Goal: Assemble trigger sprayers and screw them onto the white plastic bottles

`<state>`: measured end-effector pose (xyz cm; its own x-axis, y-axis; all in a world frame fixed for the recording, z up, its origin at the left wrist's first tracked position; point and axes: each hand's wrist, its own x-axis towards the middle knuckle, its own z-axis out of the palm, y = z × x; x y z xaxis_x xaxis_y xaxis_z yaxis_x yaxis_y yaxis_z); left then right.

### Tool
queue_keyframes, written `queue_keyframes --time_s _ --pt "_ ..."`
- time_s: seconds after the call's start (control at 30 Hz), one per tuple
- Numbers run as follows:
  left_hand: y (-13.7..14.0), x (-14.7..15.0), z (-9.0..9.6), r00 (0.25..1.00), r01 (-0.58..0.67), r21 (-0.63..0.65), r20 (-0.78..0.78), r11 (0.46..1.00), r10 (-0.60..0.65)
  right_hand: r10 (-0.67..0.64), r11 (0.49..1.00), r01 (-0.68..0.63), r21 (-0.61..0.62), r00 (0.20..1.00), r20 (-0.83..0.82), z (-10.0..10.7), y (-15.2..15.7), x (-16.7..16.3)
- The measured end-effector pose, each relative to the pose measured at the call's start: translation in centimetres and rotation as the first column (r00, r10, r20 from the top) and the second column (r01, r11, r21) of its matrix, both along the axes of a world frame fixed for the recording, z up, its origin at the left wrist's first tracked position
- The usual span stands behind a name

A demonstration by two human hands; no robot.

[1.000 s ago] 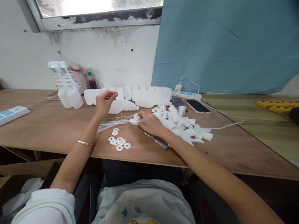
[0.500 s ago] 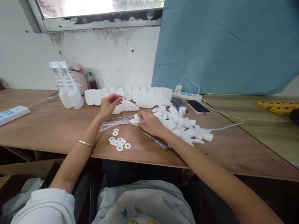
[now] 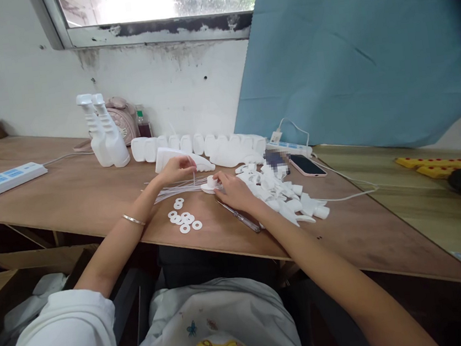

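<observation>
My left hand (image 3: 178, 169) is closed in a pinch on a thin white tube (image 3: 193, 178), which points down from the fingertips. My right hand (image 3: 234, 190) is wrapped round a small white plastic piece (image 3: 210, 182) with a wide round base, low over the table. Under and left of the hands lies a loose bundle of thin white tubes (image 3: 174, 191). Several flat white rings (image 3: 185, 217) are scattered nearer the table's front edge. A screwdriver (image 3: 241, 216) with a clear handle lies just below my right hand.
Right of my right hand is a heap of white plastic parts (image 3: 285, 192). White bottles (image 3: 198, 143) lie in a row behind; two more bottles (image 3: 105, 137) stand at the left. A phone (image 3: 307, 165), power strip (image 3: 6, 180) and cables are also on the table.
My left hand has come down and slightly right with the tube, nearer the white piece. My right hand has stayed in place.
</observation>
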<state>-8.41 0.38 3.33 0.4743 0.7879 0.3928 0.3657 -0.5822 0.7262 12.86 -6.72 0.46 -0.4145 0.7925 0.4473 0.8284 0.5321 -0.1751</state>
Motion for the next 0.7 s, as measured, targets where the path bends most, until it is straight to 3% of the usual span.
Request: queue_keyframes --time_s 0.1,0.33,0.43,0.57,0.7 --pt "-0.1 0.3 -0.5 0.988 -0.017 -0.007 -0.157 1.0 0.016 -0.001 1.0 0.001 0.002 1.0 0.004 0.0 0.0 0.0" --pt "0.3 0.1 -0.8 0.967 -0.025 -0.04 -0.256 0.999 0.014 -0.008 1.0 0.008 0.002 1.0 0.007 0.1 -0.1 -0.1" --pt "0.5 0.1 -1.0 0.96 0.024 -0.063 -0.278 0.998 -0.04 -0.012 1.0 0.012 -0.006 1.0 0.003 0.2 -0.2 -0.1" --pt "0.3 0.6 -1.2 0.97 0.046 -0.054 -0.237 0.997 -0.058 -0.006 1.0 0.006 -0.011 1.0 0.001 0.3 -0.3 -0.1" --pt "-0.6 1.3 -0.9 1.0 -0.019 -0.019 0.003 1.0 0.019 0.0 1.0 0.0 -0.003 1.0 -0.008 0.3 -0.2 -0.1"
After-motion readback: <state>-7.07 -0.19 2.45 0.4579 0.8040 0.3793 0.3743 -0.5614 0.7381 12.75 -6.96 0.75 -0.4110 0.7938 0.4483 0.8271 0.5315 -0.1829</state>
